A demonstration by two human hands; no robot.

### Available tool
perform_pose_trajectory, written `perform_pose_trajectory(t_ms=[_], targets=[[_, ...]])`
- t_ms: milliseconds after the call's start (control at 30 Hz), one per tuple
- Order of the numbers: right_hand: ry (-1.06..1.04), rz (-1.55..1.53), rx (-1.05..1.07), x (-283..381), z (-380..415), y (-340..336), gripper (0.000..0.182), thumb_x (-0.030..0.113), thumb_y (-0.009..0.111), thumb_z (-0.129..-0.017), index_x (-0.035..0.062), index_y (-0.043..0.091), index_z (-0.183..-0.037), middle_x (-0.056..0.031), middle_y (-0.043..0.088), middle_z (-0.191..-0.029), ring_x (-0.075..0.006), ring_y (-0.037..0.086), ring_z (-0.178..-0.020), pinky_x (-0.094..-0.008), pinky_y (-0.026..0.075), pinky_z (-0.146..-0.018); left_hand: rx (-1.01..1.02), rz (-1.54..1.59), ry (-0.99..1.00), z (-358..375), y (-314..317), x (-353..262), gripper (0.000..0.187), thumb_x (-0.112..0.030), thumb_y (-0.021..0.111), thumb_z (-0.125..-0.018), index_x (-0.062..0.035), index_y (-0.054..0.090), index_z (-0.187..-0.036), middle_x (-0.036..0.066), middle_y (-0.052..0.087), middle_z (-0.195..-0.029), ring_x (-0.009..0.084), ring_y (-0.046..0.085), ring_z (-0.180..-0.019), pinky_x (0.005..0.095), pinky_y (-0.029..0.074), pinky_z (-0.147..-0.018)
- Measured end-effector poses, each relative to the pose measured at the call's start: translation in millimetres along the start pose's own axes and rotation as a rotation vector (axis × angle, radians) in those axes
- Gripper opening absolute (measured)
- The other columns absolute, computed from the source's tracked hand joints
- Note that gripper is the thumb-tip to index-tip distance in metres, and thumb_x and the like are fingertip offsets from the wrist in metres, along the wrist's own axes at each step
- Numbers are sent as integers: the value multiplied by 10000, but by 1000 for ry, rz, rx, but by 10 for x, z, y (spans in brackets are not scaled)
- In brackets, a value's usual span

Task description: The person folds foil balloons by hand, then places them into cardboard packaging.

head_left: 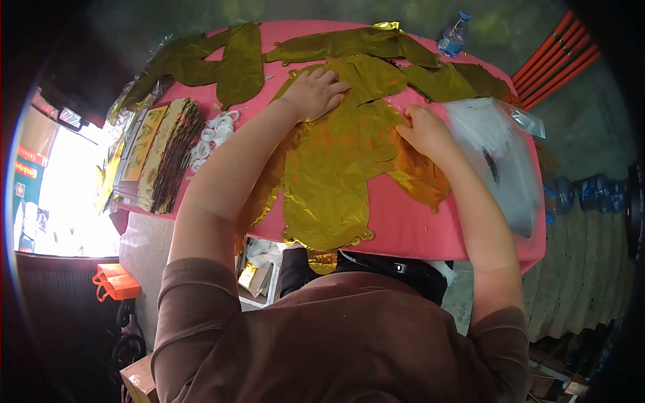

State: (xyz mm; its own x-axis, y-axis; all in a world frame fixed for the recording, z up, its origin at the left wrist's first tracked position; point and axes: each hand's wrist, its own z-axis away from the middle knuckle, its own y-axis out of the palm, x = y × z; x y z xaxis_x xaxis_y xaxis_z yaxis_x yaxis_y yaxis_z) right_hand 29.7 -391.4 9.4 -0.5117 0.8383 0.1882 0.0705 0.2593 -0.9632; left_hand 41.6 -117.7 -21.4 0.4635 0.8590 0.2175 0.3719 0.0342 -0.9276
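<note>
Both hands (366, 111) flat on gold foil balloon (342, 168) — pink table (403, 225).

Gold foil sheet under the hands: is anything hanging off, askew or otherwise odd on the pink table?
Yes. The gold foil sheet overhangs the near edge of the pink table, its scalloped end drooping below. The left hand lies flat on it; the right hand presses its right side. Nothing looks spilled or torn.

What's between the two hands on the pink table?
Head view: only gold foil balloon lies between the left hand and right hand; both press flat on it, over the pink table.
</note>
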Motion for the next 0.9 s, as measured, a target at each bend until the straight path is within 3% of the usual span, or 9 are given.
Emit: perform_pose_trajectory(t_ms=[100, 167, 200, 267, 400, 633, 733, 833, 900], targets=[[105, -86, 79, -44, -133, -8, 255, 169, 655, -739, -32, 543, -850, -170, 612, -810, -324, 589, -736, -385, 461, -680, 1, -1, 5, 7, -15, -3, 372, -334, 387, -940, -230, 445, -1293, 60, 484, -1147, 248, 473, -1065, 399, 372, -934], [87, -298, 257, -170, -219, 22, 187, 134, 652, -733, -10, 535, -751, -76, 588, -655, -199, 557, -587, -320, 434, -551, -14, -2, 10, 7, -14, 7, 377, -334, 385, -940, -232, 443, -1299, 62, 485, -1145, 251, 473, -1064, 398, 375, -932], [84, -297, 259, -202, -256, 10, 187, 134, 652, -733, -10, 535, -751, -76, 588, -655, -199, 557, -587, -320, 434, -551, -7, 16, 3, 3, -9, 4, 375, -348, 380, -935, -244, 453, -1288, 59, 491, -1137, 244, 474, -1063, 407, 376, -934], [63, -540, 317, -247, -311, 18, 160, 121, 649, -745, 29, 534, -681, -3, 552, -614, -81, 493, -552, -252, 382, -495, 2, 36, -9, 12, 2, 8, 374, -362, 374, -929, -255, 464, -1277, 57, 498, -1129, 237, 475, -1063, 415, 378, -935], [164, -858, 493, 46, -409, -349, 141, 148, 647, -782, 77, 565, -691, 31, 544, -629, -43, 478, -565, -205, 361, -499, -38, 0, 18, 9, 76, 36, 385, -366, 368, -930, -258, 457, -1288, 61, 495, -1129, 236, 471, -1066, 417, 368, -943], [-26, -1049, 542, 616, -704, -295, 127, 181, 614, -837, 87, 607, -752, 44, 540, -653, -46, 483, -595, -199, 371, -527, -17, -23, 20, 17, -24, 26, 350, -361, 396, -918, -206, 523, -1204, 74, 485, -1133, 256, 463, -1073, 424, 365, -938], [-68, -1277, 537, 798, -596, -147, 225, 247, 654, -807, 25, 660, -842, -30, 623, -755, -112, 566, -681, -247, 457, -625, -156, 112, 128, 26, 139, 209, 345, -364, 417, -904, -181, 537, -1171, 80, 487, -1128, 268, 454, -1083, 428, 365, -937], [-155, -1474, 593, 778, -519, -65, 288, 298, 651, -820, 13, 647, -867, -31, 630, -774, -128, 592, -715, -292, 482, -680, -26, 62, 32, 26, 110, 142, 367, -373, 425, -897, -171, 529, -1186, 87, 491, -1122, 274, 445, -1095, 429, 362, -943], [-92, -1333, 241, 528, -538, 91, 313, 292, 616, -840, -17, 632, -887, -89, 645, -793, -203, 625, -733, -329, 483, -740, -62, 42, 7, 35, 27, 42, 370, -367, 419, -903, -167, 526, -1195, 81, 495, -1117, 270, 446, -1098, 426, 361, -948]])
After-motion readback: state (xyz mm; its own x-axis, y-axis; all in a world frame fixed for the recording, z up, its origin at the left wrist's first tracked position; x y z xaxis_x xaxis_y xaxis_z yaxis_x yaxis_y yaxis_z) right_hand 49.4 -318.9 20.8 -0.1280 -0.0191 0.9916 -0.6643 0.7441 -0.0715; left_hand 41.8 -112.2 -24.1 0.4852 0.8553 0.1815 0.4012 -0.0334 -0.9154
